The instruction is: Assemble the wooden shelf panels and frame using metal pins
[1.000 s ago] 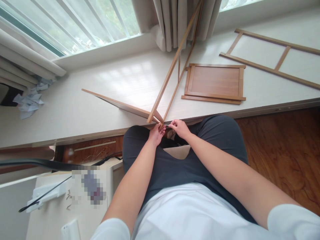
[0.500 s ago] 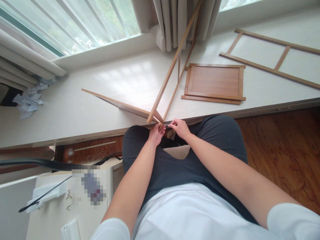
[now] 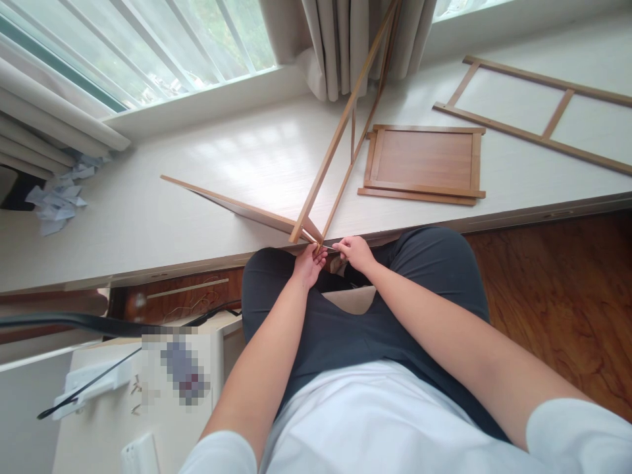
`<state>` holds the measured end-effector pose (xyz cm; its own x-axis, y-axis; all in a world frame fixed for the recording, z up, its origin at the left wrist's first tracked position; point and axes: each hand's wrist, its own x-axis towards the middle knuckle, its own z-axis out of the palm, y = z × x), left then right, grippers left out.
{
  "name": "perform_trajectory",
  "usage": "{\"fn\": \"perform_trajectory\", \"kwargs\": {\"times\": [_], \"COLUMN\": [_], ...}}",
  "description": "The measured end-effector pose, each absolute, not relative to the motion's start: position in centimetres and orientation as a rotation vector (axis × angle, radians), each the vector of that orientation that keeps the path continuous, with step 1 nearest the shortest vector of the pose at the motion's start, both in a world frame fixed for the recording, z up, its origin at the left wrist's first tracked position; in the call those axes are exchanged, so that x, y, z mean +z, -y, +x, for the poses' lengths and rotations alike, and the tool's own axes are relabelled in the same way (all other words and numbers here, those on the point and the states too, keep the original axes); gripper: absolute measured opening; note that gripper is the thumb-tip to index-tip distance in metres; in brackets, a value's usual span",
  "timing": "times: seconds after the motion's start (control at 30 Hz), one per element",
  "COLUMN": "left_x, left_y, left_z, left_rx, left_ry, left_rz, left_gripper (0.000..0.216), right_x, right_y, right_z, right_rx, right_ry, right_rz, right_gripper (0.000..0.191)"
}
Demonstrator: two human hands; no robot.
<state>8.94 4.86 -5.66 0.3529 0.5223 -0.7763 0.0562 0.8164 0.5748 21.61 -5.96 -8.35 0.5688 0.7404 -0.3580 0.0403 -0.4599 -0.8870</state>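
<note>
My left hand point(image 3: 309, 265) is closed round the near lower end of a wooden ladder-like frame point(image 3: 330, 161), at the table edge. This frame stands on its side and leans back toward the curtain. A flat wooden panel point(image 3: 232, 209) meets its near end at an angle, reaching off to the left. My right hand point(image 3: 356, 253) pinches a thin metal rod point(image 3: 328, 247), whose far end points at the joint beside my left fingers. The rod's tip is too small to make out.
Stacked wooden panels point(image 3: 424, 158) lie right of the frame, and a second ladder-like frame point(image 3: 557, 131) lies farther right. Crumpled papers point(image 3: 59, 201) sit at the far left. Behind my left arm, a low cabinet point(image 3: 93, 434) carries a power strip point(image 3: 139, 454) and small metal pieces point(image 3: 135, 395).
My right hand has shifted very slightly, and a little more of the metal rod shows between the hands. The left hand, frame and panel stay where they were.
</note>
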Motion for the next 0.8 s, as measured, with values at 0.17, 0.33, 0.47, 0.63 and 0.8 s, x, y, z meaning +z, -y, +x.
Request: {"fn": "perform_trajectory", "kwargs": {"times": [0.17, 0.33, 0.47, 0.63, 0.8], "left_x": [-5.6, -5.8, -5.8, -5.7, -5.6], "left_y": [-4.8, -4.8, -4.8, -4.8, -4.8], "left_z": [8.9, 8.9, 8.9, 8.9, 8.9], "left_rx": [0.312, 0.309, 0.308, 0.312, 0.313], "left_ry": [-1.185, -1.188, -1.190, -1.190, -1.194], "left_rz": [0.572, 0.573, 0.572, 0.568, 0.577], "left_gripper": [0.009, 0.008, 0.008, 0.009, 0.009], "right_x": [-9.3, -8.7, -8.2, -7.4, -6.8], "right_y": [5.5, 5.4, 5.3, 5.5, 5.7], "right_z": [21.2, 20.7, 20.6, 20.7, 20.7], "right_rx": [1.233, 1.334, 1.374, 1.418, 1.420], "right_ry": [0.429, 0.355, 0.327, 0.330, 0.365], "right_rz": [-1.740, -1.673, -1.629, -1.562, -1.558], "right_gripper": [0.035, 0.043, 0.046, 0.041, 0.025]}}
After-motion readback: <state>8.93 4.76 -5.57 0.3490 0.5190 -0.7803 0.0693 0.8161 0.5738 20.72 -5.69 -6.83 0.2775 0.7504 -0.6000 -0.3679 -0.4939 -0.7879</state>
